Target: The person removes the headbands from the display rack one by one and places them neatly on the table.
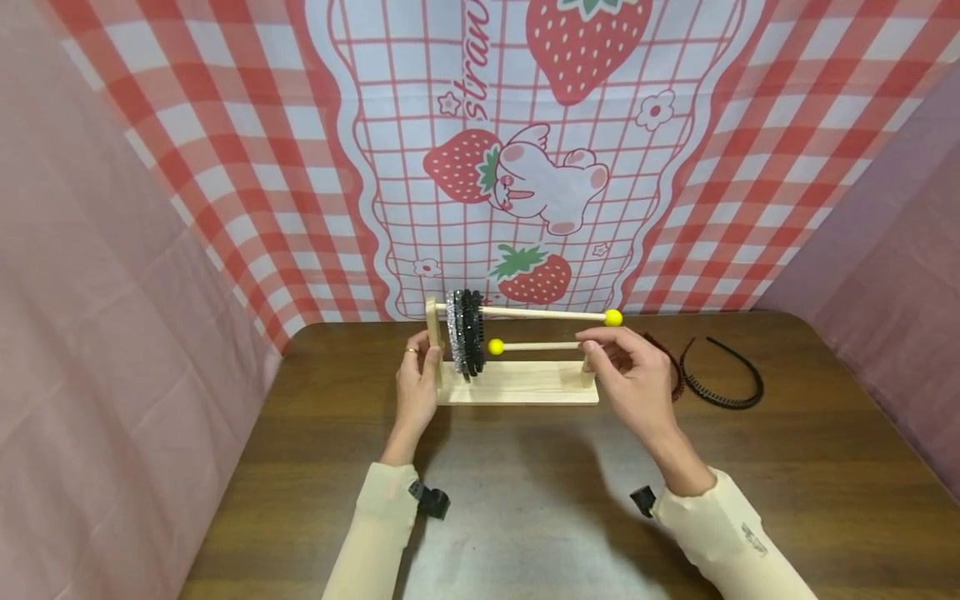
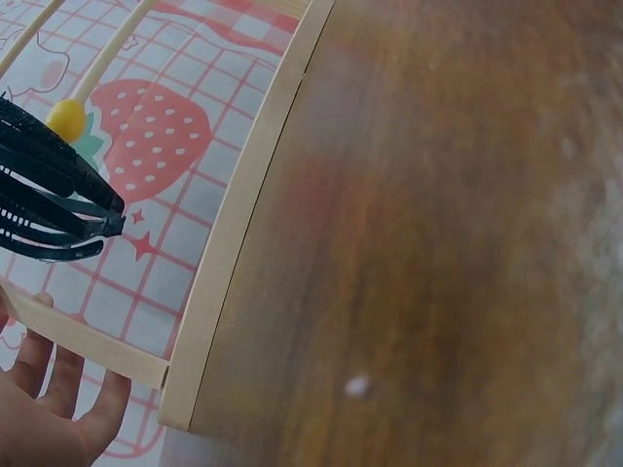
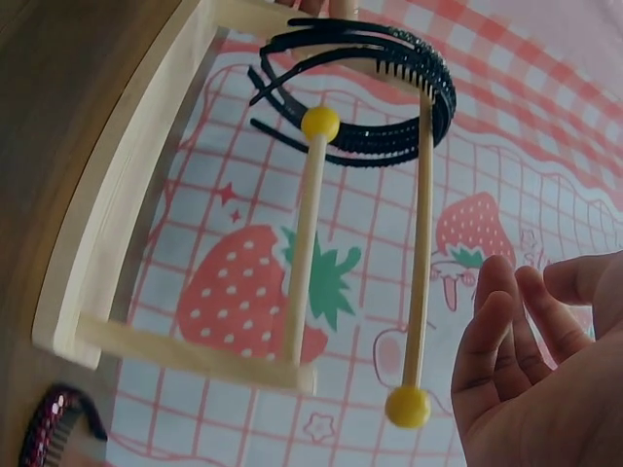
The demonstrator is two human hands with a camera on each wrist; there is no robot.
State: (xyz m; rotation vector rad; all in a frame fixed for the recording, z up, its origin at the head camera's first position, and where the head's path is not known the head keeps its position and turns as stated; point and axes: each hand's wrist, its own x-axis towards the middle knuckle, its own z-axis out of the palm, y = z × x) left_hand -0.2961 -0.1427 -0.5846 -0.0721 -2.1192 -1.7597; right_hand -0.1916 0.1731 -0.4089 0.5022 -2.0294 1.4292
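A pale wooden rack [image 1: 517,383] stands on the table, with a tall post at the left and a shorter one at the right. Its long upper rod [image 1: 547,313] carries several headbands [image 1: 468,333], silver and black, bunched near the tall post. The lower rod [image 1: 536,347] ends in a yellow ball [image 1: 496,347]. My left hand [image 1: 417,379] grips the tall post, thumb in front, fingers behind it [image 2: 63,384]. Near the short post is my right hand [image 1: 633,371]; in the right wrist view its loosely bent fingers [image 3: 496,321] hold nothing and are apart from the rods.
To the right of the rack a black headband [image 1: 738,400] lies on the brown table [image 1: 510,517]. A dark red headband [image 1: 677,387] is partly hidden behind my right hand. A strawberry-print cloth [image 1: 390,167] hangs behind the table, with pink cloth [image 1: 127,333] at the left.
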